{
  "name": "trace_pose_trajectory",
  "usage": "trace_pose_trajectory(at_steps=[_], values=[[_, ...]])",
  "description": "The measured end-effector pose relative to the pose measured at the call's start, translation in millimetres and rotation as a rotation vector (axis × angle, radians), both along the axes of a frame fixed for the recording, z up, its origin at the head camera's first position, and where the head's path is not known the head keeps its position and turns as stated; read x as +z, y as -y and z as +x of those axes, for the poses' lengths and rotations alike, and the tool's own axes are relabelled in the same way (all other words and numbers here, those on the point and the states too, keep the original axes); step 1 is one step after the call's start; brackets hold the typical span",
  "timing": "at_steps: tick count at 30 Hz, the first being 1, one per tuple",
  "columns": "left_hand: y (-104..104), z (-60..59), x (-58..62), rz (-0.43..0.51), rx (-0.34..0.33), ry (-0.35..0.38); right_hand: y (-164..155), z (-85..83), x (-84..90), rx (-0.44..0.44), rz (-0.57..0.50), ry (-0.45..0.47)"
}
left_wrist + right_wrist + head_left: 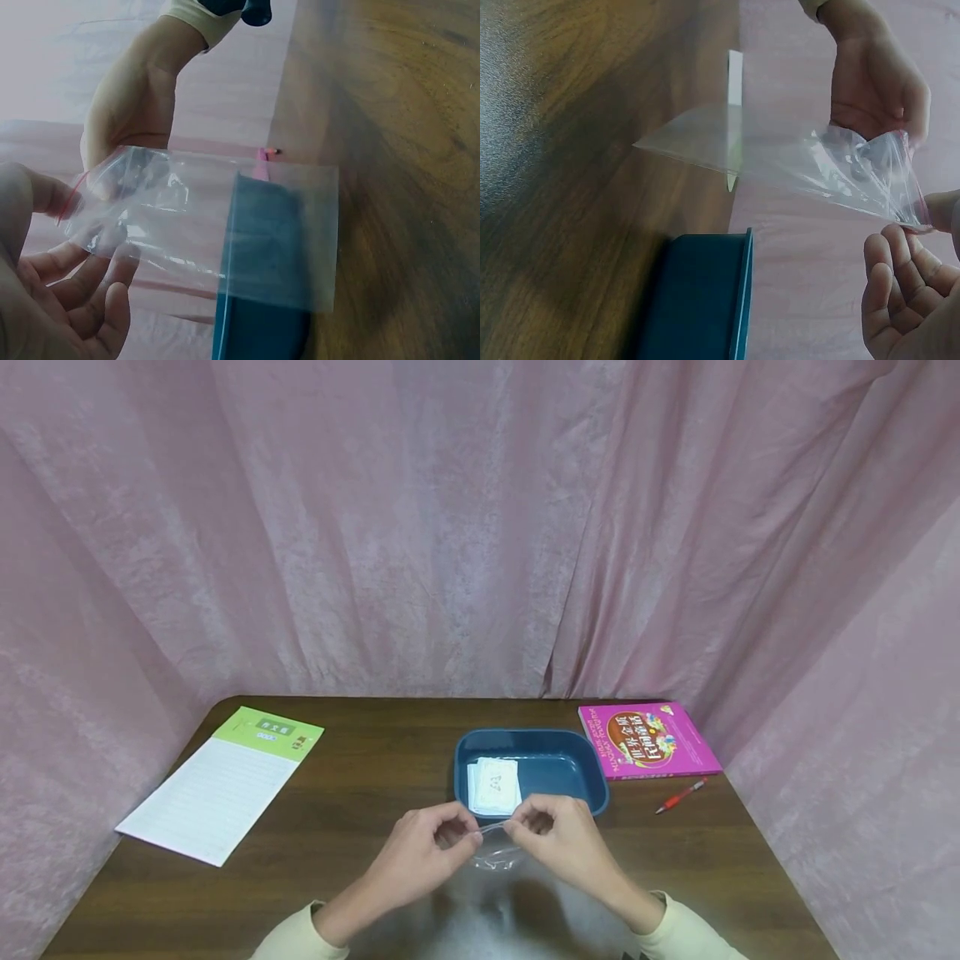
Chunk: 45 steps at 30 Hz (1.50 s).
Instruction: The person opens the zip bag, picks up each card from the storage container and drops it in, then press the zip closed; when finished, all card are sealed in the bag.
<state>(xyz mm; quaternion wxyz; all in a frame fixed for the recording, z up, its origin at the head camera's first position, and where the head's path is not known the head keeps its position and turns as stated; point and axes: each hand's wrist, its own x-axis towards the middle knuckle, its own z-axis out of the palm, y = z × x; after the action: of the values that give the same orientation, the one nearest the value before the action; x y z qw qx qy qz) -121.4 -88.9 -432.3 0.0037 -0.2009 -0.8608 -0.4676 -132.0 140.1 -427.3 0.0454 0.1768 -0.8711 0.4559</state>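
Both hands pinch clear bag, seemingly at its mouth.

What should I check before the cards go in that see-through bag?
1. Both hands grip the bag: left hand and right hand pinch the clear bag at its top. Ok.
2. Bag mouth open: cannot tell.
3. Bag empty: ok.
4. Cards within reach in the blue tray: ok.
5. A free hand to lift the cards: not ok.
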Motion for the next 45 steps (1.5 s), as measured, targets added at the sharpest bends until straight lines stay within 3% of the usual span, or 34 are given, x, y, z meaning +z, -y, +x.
trace_pose_trajectory(at_steps=[10,19,30,45], values=[[-0.8,2.8,-1.9,0.084,-0.041,0.084,0.0,-1.9,0.9,-0.010,-0.016,-0.047],[-3.2,2.9,-1.1,0.081,-0.031,0.062,0.1,-3.2,2.0,-0.027,-0.012,-0.058],[-2.0,1.2,-6.7,0.134,-0.087,0.079,-2.0,-4.0,-0.5,-0.012,-0.019,-0.072],[-4.7,0.6,-8.6,0.162,0.024,-0.001,-3.0,-1.6,-2.2,0.021,-0.039,-0.045]])
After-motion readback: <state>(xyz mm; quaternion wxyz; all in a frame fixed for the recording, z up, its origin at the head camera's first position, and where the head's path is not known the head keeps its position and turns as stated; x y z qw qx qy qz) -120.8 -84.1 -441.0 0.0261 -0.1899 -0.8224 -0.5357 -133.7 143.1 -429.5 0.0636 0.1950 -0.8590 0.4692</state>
